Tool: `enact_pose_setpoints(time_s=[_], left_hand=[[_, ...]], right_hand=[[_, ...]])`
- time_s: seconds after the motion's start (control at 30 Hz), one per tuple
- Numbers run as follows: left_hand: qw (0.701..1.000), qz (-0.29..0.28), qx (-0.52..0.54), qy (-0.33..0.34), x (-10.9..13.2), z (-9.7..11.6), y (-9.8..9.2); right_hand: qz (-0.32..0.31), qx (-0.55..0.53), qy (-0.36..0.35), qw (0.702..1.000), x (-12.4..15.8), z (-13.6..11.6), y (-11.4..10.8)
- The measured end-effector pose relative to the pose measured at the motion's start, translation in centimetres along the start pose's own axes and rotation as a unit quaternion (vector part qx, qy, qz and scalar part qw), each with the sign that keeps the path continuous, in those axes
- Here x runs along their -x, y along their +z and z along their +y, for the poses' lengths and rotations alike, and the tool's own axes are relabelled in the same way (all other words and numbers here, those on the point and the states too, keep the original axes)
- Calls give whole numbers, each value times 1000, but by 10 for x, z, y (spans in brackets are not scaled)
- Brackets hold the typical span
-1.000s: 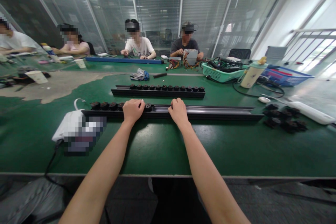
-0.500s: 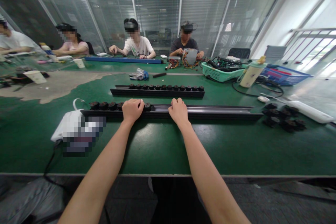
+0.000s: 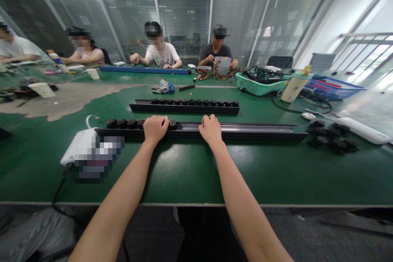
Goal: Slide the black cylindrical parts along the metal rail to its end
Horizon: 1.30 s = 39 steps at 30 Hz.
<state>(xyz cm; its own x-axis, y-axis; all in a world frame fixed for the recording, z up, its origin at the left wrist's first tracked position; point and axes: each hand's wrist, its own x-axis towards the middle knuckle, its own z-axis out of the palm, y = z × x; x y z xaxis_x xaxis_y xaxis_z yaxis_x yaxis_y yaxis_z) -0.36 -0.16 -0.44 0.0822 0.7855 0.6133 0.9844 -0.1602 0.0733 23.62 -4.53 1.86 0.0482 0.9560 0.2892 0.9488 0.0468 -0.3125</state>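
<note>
While your left hand (image 3: 155, 128) curls over the rail (image 3: 245, 131) beside the black knobs (image 3: 123, 123), fingers closed on it, your right hand (image 3: 210, 129) grips it further along, seemingly clenched. Loose knobs (image 3: 330, 138) lie toward the tabletop's right edge.

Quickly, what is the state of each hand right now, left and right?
Left hand: curled shut on the long black rail, beside the row of black sockets.
Right hand: curled shut on the same rail.
</note>
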Motion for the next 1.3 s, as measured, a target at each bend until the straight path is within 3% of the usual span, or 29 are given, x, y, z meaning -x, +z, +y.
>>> enact_pose_setpoints(time_s=[1.3], left_hand=[[1000, 0, -9, 7, 0, -1, 1]], right_hand=[[26, -15, 61, 998, -1, 6, -3]])
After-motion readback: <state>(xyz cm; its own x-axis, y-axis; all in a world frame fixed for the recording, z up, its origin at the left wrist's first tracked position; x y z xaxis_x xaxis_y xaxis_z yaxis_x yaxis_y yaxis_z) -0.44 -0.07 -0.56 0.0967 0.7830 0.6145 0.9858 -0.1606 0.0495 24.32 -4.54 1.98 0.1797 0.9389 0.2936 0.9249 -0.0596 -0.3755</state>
